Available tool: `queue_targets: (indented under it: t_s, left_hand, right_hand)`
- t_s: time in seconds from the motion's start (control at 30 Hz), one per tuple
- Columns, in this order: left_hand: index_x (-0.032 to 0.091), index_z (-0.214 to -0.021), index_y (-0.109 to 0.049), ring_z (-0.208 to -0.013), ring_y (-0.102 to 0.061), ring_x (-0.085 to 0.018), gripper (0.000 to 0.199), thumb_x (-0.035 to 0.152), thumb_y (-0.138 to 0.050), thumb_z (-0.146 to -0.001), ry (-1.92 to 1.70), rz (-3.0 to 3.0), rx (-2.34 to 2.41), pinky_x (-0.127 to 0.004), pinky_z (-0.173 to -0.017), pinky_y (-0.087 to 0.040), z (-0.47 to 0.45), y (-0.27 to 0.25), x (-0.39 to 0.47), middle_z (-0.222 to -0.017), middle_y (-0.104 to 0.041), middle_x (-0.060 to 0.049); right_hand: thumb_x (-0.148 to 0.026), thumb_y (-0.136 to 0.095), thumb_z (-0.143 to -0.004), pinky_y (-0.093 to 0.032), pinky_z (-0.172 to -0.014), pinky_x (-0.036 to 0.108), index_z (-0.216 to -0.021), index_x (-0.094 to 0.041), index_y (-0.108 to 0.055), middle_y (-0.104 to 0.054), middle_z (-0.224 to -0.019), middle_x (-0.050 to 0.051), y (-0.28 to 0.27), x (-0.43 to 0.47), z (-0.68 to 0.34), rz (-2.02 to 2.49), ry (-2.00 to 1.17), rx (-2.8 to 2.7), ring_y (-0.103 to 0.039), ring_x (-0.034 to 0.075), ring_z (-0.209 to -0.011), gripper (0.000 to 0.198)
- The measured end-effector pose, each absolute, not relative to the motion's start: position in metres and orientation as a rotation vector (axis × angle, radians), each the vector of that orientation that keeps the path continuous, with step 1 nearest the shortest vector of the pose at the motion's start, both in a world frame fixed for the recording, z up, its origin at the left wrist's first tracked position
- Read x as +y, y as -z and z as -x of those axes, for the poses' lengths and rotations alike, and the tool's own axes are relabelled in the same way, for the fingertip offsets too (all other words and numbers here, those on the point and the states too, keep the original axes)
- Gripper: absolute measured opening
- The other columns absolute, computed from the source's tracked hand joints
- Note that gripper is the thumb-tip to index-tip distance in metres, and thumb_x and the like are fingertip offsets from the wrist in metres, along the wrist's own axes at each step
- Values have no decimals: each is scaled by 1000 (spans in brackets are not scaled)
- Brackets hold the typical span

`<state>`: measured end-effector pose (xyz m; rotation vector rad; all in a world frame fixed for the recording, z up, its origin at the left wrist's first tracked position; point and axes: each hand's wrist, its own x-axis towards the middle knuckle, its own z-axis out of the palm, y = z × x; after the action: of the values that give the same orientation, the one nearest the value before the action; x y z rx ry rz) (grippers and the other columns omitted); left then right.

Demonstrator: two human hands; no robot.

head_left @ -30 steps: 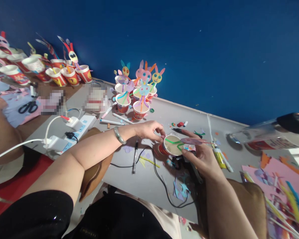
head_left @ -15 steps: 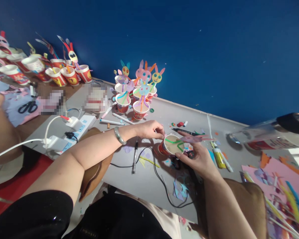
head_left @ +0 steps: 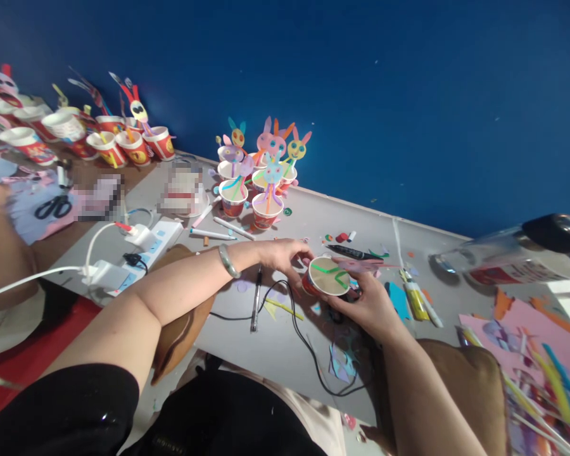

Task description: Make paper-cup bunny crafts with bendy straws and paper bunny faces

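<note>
A red and white paper cup stands tilted between my hands, its open mouth facing me. Green strips run across the opening to a pink rabbit-eared paper head on the cup's right side. My left hand grips the cup's left side with thumb and fingers bent. Around the right side and the lower rim closes my right hand, thumb low and fingers by the pink head. Just behind the cup lies a black marker.
Cups with rabbit figures stand by the blue wall, and more cups are at far left. A power strip, pen, black cable, glue tube, clear bottle and paper scraps lie around. Another person's arm shows at left.
My left hand has moved from the far rim down onto the cup's left side. The cup has turned slightly, and my right hand has shifted a little left with it.
</note>
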<state>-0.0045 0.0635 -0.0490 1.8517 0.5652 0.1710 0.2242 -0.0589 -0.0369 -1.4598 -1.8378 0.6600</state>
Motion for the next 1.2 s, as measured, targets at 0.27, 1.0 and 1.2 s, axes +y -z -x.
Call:
queue_targets:
  t_s: [0.27,1.0,1.2]
  left_hand:
    - [17,-122,-67,-110,-63,-26,76,31,-95,-52,-293,-1937,428,-34,-95,-48,-1,42,57,-111,-71,-6]
    - [17,-111,-72,-101,-67,-24,54,24,-85,-59,-329,-1953,335,-34,-89,-50,-6,37,48,-111,-73,-8]
    - [18,-103,-70,-98,-65,-22,44,20,-81,-61,-329,-1992,300,-32,-88,-49,-7,36,45,-107,-71,-7]
  right_hand:
    - [-43,-85,-72,-64,-72,36,-115,-23,-66,-72,-122,13,32,-65,-221,1369,-549,-1799,-71,31,-113,51]
    - [-43,-69,-88,-45,-113,59,-106,-30,-75,-78,-112,6,19,-74,-214,1292,-458,-1936,-71,31,-110,23]
    - [-32,-66,-91,-42,-115,61,-95,-30,-75,-78,-115,5,20,-77,-206,1270,-372,-1919,-73,29,-108,10]
